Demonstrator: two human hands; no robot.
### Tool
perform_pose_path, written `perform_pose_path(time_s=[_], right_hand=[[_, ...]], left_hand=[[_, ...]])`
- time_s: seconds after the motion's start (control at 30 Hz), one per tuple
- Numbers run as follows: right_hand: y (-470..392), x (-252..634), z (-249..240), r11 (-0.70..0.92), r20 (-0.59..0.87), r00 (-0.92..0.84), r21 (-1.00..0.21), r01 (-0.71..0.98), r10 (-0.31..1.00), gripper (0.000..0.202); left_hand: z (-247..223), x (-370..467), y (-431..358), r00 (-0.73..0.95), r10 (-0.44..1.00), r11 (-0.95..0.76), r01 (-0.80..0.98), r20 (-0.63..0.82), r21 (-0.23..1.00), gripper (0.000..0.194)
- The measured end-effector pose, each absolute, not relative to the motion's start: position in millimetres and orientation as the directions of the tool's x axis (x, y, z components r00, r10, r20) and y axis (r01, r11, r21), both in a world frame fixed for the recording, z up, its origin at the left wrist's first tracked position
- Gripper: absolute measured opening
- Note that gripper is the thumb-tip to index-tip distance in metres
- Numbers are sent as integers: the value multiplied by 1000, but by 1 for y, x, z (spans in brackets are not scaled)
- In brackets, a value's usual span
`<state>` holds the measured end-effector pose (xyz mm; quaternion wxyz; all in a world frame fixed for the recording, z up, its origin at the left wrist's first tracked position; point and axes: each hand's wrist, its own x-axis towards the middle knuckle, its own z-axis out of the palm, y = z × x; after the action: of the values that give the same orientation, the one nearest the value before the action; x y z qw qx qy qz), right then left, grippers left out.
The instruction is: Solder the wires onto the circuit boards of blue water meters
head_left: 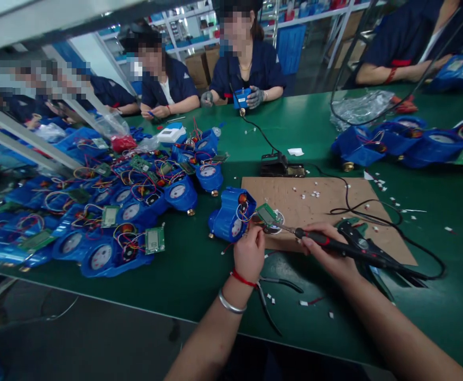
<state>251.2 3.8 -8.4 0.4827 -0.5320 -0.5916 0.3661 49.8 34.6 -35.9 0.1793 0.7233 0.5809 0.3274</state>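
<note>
Head cam: right hand (332, 264) grips the black soldering iron (314, 238), probably near the front for tip control. Left hand (250, 251) curls at the green rectangular circuit board (266, 214) mid-frame, likely steadying it, can't tell its grip. Blue plastic meter (228, 211) sits just left.

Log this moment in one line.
left hand: at board | right hand: grips soldering iron | tip: near board | nearest meter: left of board

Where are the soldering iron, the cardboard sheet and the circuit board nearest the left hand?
Soldering iron (345, 247): head view, on its handle.
Cardboard sheet (318, 210): head view, bare upper surface.
Circuit board (268, 214): head view, its display.
</note>
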Motion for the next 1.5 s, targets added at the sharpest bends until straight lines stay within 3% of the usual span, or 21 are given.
perform_pose_path(time_s=[0.33,0.57,1.17,1.5], right_hand=[[5,253,-8,125,140,16,-926,358,990,17],[7,251,-5,187,206,-1,-891,413,979,13],[9,251,-5,255,269,-36,-854,454,963,12],[4,252,-9,170,196,44,-924,342,980,14]], left_hand=[[-40,51,36,94,951,-265,740,295,618,15],[-38,51,35,100,957,-253,747,273,614,15],[-37,52,35,80,979,-195,649,189,735,15],[-33,54,33,72,983,-177,634,170,753,12]])
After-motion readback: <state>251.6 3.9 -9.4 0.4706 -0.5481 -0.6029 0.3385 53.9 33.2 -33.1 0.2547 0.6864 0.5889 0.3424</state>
